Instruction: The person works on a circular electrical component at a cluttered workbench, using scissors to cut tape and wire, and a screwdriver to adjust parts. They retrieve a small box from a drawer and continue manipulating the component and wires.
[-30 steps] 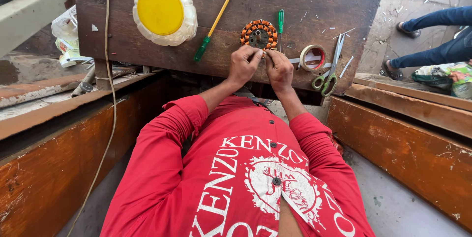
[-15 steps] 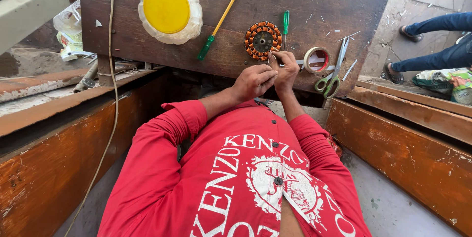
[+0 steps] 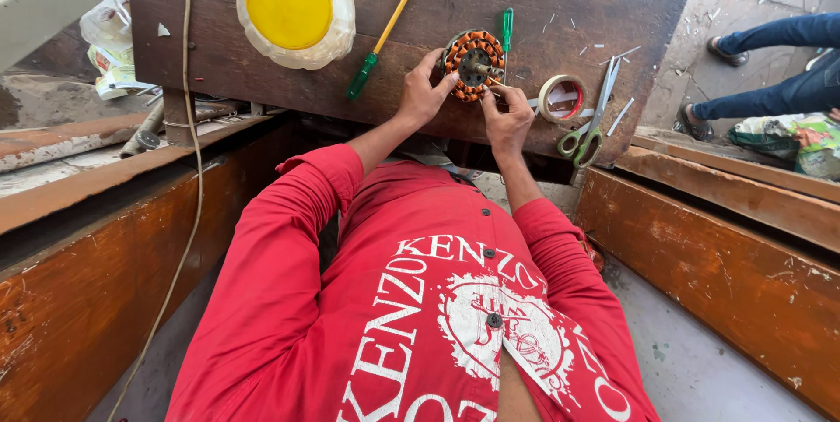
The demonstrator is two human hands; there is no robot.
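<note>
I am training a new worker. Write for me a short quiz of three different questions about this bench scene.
1. True or false: the left hand touches the copper-wound stator.
2. Which lies nearest the right hand? A) yellow lid B) tape roll C) yellow-shafted screwdriver
3. Fill in: the scissors have ____ handles.

Key: 1 true; 2 B; 3 green.

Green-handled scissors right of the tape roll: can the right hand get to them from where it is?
Probably yes. The right hand is at the copper-wound round stator, and the green-handled scissors lie flat on the dark wooden board just to its right. Only the beige tape roll sits between, low and easy to pass.
</note>
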